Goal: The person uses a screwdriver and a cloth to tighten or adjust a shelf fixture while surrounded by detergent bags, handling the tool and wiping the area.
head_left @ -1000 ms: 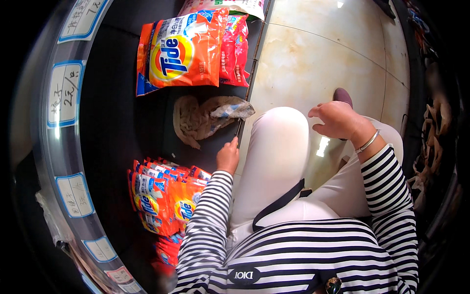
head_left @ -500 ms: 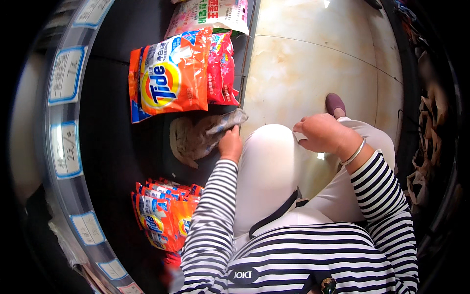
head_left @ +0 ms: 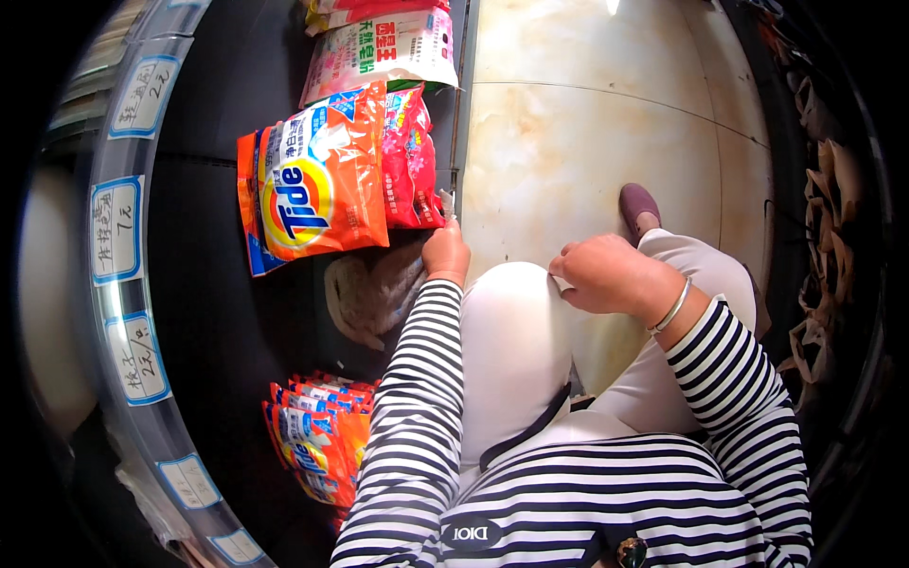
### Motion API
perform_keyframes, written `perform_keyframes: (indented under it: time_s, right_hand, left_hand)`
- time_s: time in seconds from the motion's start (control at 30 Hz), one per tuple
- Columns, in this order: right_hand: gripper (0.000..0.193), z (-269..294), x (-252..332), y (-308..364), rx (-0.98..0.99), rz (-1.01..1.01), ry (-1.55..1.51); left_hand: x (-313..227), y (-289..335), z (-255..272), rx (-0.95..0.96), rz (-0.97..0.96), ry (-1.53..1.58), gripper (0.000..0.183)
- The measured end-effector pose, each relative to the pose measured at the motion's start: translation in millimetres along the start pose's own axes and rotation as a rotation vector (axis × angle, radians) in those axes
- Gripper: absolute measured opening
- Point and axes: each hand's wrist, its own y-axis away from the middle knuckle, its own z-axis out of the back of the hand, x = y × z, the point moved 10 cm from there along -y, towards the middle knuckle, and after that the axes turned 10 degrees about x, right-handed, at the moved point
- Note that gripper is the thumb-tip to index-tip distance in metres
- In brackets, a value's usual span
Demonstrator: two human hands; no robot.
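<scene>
Beside the shelf's front edge, my left hand (head_left: pixel 447 254) is closed on a crumpled grey cloth (head_left: pixel 371 295). A pale bit of it sticks out past the fingers, while the bulk lies on the dark shelf. Just left and ahead of the hand stand a large orange bag of washing powder (head_left: pixel 322 175) and a pink-red bag (head_left: pixel 409 161), whose near corner is by my fingers. Over my knees hangs my right hand (head_left: pixel 606 273), fingers curled in, with nothing visible in it; a silver bangle circles the wrist.
Smaller orange washing-powder packets (head_left: pixel 317 440) stand in a row on the dark shelf (head_left: pixel 208 312), nearer me. Farther off lies a white printed bag (head_left: pixel 388 52). A curved rail with price tags (head_left: pixel 118 227) runs at left. Brown bags (head_left: pixel 824 237) line the right side.
My left hand has moved forward along the shelf edge with the cloth, up to the pink-red bag. The view has shifted slightly; my right hand stays over my knees.
</scene>
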Motion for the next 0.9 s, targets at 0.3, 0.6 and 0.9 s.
perform_keyframes:
  time_s: [0.3,0.6,0.9]
  right_hand:
    - [0.015,-2,0,-1,-0.009,0.0,0.025]
    - [0.019,-3,-1,1,0.068,-0.021,-0.012]
    - [0.016,-5,-3,-1,0.048,-0.025,0.004]
  left_hand:
    - [-47,5,39,-0.117,-0.209,-0.014,0.03]
    - [11,45,-9,-0.1,-0.026,0.102,0.038]
    - [15,23,-8,0.071,0.078,0.046,0.033]
